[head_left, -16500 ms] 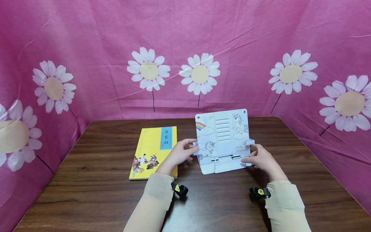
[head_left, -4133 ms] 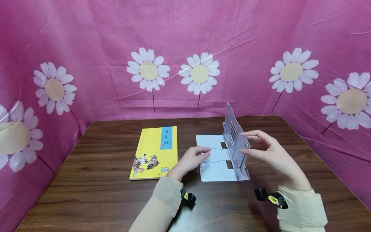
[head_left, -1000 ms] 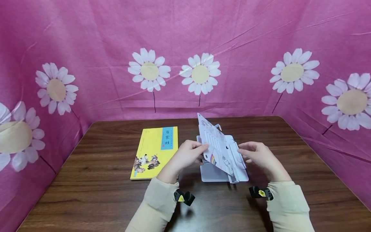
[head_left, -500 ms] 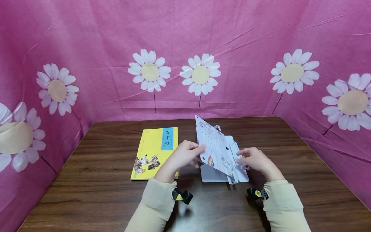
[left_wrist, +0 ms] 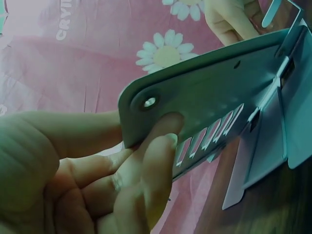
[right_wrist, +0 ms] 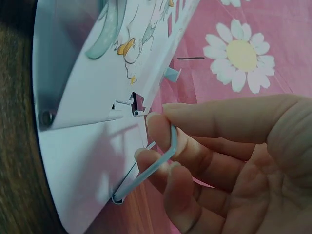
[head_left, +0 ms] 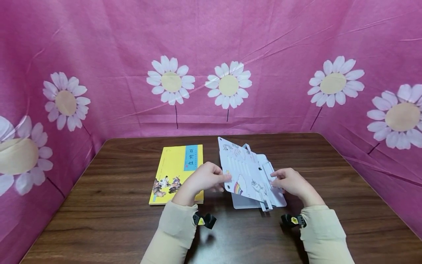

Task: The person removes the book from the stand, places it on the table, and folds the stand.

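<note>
A white metal book stand (head_left: pixel 245 172) with unicorn and rainbow prints lies turned sideways on the table, its back panel tilted up over the flat base plate (head_left: pixel 244 202). My left hand (head_left: pixel 205 179) pinches the panel's raised edge near a corner, thumb on the printed side and fingers behind it. In the left wrist view the panel's plain back (left_wrist: pixel 204 83) shows slots and a hinge. My right hand (head_left: pixel 291 184) is at the lower, hinged side, pinching a bent wire arm (right_wrist: pixel 146 174) of the stand between thumb and fingers.
A yellow book (head_left: pixel 174 165) with a blue title strip lies flat to the left of the stand, partly behind my left hand. The dark wooden table (head_left: pixel 108 220) ends at the back against a pink curtain (head_left: pixel 263 44) with daisies.
The panel has tipped lower and leftward with my left hand. My right hand has shifted inward to the wire arm. Seconds earlier, the panel stood upright and the right hand touched it.
</note>
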The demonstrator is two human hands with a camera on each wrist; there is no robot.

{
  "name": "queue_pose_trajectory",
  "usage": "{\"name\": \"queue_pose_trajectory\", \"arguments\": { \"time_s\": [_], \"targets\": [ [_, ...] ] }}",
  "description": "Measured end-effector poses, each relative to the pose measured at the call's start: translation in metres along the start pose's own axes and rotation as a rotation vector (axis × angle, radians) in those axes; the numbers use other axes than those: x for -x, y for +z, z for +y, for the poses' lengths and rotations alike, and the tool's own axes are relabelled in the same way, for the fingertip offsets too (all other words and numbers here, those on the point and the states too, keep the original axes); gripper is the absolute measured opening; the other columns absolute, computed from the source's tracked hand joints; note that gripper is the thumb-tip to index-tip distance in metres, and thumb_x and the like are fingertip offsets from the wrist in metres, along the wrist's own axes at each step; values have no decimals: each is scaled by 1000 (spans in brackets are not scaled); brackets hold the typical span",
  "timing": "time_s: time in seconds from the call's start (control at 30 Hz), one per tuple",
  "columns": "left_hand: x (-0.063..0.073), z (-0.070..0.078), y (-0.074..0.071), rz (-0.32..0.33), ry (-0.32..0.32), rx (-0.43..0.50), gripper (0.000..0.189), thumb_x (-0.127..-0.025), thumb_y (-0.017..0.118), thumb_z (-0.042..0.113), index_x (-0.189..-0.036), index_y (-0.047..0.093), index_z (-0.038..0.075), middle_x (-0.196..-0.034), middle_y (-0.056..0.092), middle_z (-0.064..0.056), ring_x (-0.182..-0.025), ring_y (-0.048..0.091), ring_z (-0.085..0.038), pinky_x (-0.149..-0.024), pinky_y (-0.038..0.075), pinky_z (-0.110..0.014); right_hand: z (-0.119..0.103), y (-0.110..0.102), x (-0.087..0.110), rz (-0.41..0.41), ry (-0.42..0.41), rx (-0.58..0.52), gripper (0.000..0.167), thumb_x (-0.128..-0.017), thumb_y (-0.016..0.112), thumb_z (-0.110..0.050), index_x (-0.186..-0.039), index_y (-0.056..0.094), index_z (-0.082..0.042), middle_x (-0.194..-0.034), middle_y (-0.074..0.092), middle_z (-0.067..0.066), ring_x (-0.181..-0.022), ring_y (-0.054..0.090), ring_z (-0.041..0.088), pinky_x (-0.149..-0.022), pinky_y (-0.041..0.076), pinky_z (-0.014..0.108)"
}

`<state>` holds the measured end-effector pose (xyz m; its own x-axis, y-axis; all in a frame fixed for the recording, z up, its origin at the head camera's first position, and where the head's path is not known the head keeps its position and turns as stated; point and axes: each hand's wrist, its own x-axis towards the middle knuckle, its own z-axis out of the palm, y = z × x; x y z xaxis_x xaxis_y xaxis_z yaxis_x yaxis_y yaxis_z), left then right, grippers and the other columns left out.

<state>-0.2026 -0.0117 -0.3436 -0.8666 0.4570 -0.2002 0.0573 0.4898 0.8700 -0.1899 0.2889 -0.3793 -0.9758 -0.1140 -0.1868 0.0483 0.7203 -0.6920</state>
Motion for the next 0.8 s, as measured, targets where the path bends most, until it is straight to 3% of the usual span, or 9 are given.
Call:
{"name": "queue_pose_trajectory", "arguments": {
  "time_s": [0.2,0.37,0.53,0.8],
  "targets": [
    [-2,-6,-1,-24,-38,-40,33,-92,71,26,-70,68,1,-56,63,0,-54,59,-16,-51,41,-22,2,-1,1,6,2,15,40,-90,65,-9,-122,60,14,-74,57,5,-58,52,18,-52,42,29],
    [-3,-11,-3,-42,-47,-107,37,-92,71,28,-62,66,5,-56,64,-1,-55,61,-21,-52,42,-23,3,-2,1,10,7,25,41,-89,65,-9,-122,59,15,-71,55,3,-57,50,16,-50,38,27],
    [-5,-18,-3,-61,-58,-151,39,-91,72,27,-61,65,3,-58,67,-3,-64,69,-29,-53,45,-24,3,-4,1,4,41,29,40,-92,62,-10,-123,59,13,-72,55,4,-58,51,17,-52,41,28],
    [-12,-32,-2,-100,-87,-204,39,-91,72,25,-61,67,2,-57,66,-2,-56,65,-19,-51,38,-21,4,-5,0,15,60,27,38,-94,58,-11,-124,60,12,-82,60,9,-66,55,19,-58,49,32]
  ]
}}
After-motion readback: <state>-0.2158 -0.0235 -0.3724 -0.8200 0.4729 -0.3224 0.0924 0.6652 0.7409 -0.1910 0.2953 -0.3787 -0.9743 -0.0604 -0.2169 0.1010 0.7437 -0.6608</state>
